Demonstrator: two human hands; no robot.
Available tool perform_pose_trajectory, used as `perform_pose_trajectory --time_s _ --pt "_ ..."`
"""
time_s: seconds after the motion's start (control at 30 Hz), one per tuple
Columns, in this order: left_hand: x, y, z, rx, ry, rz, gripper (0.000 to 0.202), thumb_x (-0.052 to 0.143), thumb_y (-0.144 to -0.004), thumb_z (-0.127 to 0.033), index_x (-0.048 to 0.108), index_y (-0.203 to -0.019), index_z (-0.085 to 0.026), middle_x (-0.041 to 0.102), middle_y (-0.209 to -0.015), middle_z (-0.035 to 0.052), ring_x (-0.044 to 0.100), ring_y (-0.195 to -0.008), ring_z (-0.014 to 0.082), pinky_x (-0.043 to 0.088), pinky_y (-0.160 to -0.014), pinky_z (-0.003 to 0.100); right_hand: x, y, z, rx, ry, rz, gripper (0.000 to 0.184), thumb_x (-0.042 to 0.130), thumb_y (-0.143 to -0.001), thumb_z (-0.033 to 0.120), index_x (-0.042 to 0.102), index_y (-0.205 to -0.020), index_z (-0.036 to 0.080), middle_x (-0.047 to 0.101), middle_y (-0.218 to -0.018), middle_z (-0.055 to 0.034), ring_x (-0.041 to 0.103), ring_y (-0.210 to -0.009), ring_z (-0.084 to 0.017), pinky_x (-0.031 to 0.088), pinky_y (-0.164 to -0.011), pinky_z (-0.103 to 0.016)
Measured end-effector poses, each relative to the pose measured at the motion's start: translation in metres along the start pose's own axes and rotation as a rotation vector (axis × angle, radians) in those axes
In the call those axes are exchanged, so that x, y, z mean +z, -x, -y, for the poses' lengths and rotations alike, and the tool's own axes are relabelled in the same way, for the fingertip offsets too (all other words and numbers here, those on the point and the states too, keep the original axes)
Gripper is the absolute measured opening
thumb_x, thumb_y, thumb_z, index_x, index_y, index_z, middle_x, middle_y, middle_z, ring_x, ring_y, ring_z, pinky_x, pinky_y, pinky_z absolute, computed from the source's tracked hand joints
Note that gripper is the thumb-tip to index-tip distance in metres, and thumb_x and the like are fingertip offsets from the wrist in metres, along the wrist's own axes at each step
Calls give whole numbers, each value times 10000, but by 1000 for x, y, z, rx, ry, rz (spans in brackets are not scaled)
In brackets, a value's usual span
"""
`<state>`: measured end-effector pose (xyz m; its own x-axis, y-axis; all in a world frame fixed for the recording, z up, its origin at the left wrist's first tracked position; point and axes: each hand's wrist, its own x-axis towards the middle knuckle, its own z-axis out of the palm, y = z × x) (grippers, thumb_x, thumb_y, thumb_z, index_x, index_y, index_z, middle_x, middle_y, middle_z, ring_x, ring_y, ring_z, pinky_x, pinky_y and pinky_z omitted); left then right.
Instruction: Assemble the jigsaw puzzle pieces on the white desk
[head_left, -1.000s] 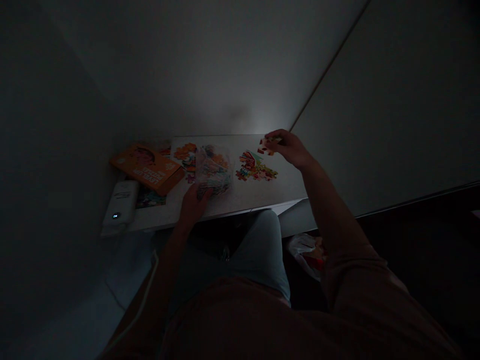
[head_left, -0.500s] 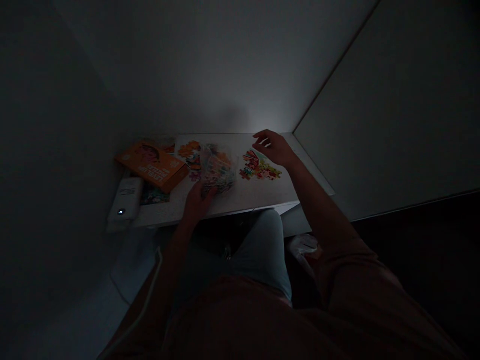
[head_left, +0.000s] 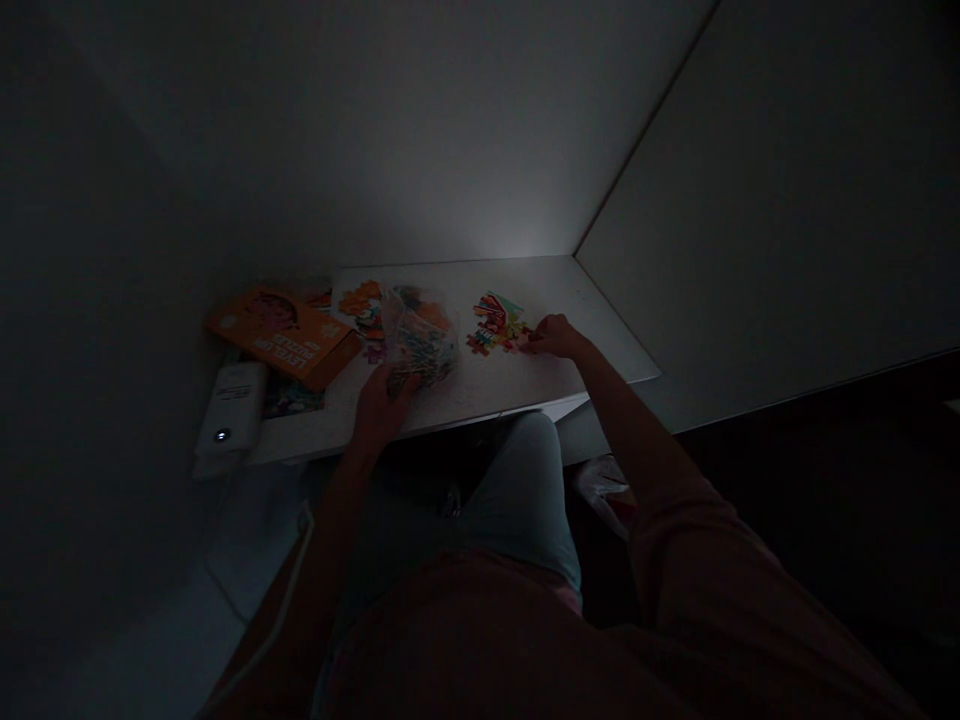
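Observation:
My left hand is closed on the lower edge of a clear plastic bag full of jigsaw pieces, which rests on the white table. To its right lies a small heap of loose puzzle pieces in red, green and yellow. My right hand is down at the right side of this heap, its fingers pinched at a puzzle piece; the dim light blurs the fingertips. Orange and purple puzzle pieces lie left of the bag, partly covered by it.
An orange puzzle box lies tilted at the left, over a printed picture sheet. A white device with a lit round display stands at the table's left end. Walls border the white table behind. A plastic bag is on the floor.
My right hand has come down from above the heap to its right side, and its fingers have closed. My left hand stays on the plastic bag. The whole view has shifted slightly.

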<state>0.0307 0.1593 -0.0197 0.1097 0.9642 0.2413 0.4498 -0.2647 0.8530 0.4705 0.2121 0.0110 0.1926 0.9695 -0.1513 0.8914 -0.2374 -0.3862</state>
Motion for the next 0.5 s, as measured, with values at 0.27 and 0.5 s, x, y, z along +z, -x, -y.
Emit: perform_pose_trajectory --time_s 0.27,0.5 --pt "0 0 2 4 -26 -11 512 690 -1013 -722 759 -1241 -269 859 -1301 157 798 -1261 391 624 -1167 611 -6 6 12 59 -528 14 501 1009 -788 238 594 -1068 254 787 -998 -45 734 -870 -211 632 -849 -348" --pt "1 0 4 5 4 -19 518 714 -1012 -733 767 -1221 -262 862 -1283 160 810 -1235 390 629 -1160 612 -1 2 28 -47 -688 63 301 903 -811 189 639 -947 240 766 -903 -33 722 -870 -223 641 -902 -387"
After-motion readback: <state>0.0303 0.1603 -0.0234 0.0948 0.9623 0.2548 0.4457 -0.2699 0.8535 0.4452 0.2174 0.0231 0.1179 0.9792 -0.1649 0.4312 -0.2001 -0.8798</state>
